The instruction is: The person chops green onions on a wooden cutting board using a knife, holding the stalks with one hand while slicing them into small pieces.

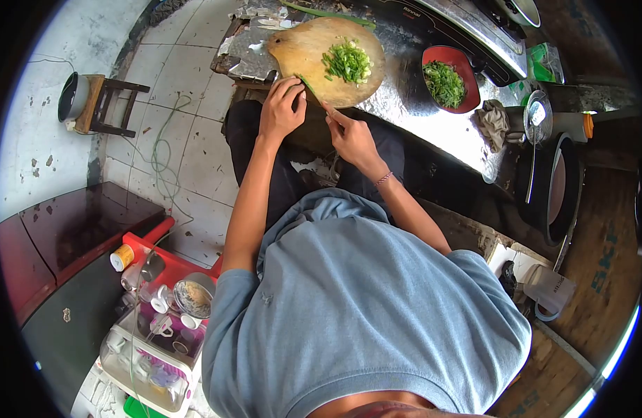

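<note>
The left hand (282, 108) was pinched on a thin green stalk (306, 85) at the near edge of a smooth, round wooden board (298, 52). The right hand (352, 139) was curled up beside it, but you could not tell what it gripped. Little green and white bits (347, 61) sat heaped on the board, on a shiny silver tabletop (401, 94). Leafy green bits (444, 83) lay in a red bowl (470, 82).

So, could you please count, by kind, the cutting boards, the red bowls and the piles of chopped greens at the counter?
Cutting board: 1
Red bowl: 1
Piles of chopped greens: 2
Total: 4
</note>
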Available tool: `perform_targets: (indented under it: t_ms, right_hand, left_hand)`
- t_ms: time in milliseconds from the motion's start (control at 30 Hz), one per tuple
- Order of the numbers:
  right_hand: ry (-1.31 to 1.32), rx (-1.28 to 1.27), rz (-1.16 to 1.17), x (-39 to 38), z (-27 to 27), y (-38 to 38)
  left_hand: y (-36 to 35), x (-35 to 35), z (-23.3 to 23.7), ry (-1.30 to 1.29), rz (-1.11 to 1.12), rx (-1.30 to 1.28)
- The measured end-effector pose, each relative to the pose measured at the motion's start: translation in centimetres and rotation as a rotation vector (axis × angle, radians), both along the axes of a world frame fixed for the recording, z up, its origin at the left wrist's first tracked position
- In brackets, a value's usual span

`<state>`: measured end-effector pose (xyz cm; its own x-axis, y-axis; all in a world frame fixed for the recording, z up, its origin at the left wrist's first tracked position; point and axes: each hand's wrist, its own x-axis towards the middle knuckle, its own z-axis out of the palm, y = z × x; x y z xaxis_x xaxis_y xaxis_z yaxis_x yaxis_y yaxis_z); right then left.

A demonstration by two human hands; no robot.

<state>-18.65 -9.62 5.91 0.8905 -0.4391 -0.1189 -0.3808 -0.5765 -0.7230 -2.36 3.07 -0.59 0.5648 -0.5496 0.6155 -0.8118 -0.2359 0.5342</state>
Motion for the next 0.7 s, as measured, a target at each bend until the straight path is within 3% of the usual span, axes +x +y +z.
perform_targets:
  t_ms: [200,300,700]
  right_hand:
    - [-0.324,-0.062,0.041,2.5,-2.7,0.0]
    - [-0.15,-0.054,0.011,0.8,-1.7,0.3]
    - [-0.191,-0.074,-0.072,0.9,-2.8,-1.1]
  left_hand:
    - [0.0,-0.1,-0.1,-0.005,-0.002,0.019]
    - [0.0,0.1,0.1,-0.007,0.003,0.017]
    - [-0.3,-0.4,-0.6,-0.188,0.114,0.092]
